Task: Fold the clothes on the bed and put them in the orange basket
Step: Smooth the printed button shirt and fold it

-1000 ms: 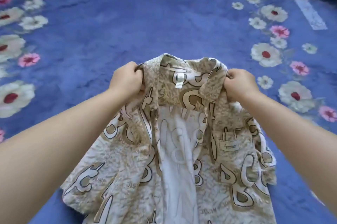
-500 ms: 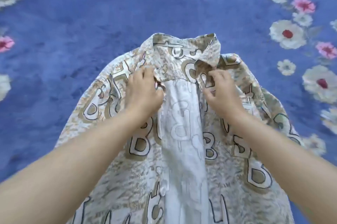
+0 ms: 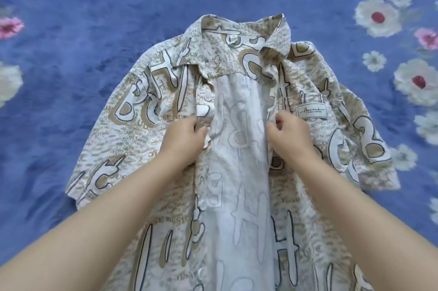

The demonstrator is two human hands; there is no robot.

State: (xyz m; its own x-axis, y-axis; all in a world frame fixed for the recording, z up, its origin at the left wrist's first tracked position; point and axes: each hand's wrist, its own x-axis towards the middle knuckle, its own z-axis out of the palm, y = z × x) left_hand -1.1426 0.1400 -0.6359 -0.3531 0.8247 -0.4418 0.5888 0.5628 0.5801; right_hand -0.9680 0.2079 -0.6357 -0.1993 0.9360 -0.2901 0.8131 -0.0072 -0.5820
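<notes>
A beige and white short-sleeved shirt (image 3: 151, 110) printed with large letters lies front up on the blue bed cover, collar away from me and its front open, showing the pale inside. My left hand (image 3: 183, 138) pinches the left front edge at chest height. My right hand (image 3: 288, 134) pinches the right front edge just below the chest pocket with its label. Both sleeves lie spread out to the sides. The orange basket is not in view.
The blue bed cover (image 3: 94, 18) with white and pink flowers fills the whole view. Bare blue cover lies beyond the collar and to the left of the shirt.
The shirt went from being held up by its collar to lying flat on the bed. Both hands slid from the collar down the front edges to chest height.
</notes>
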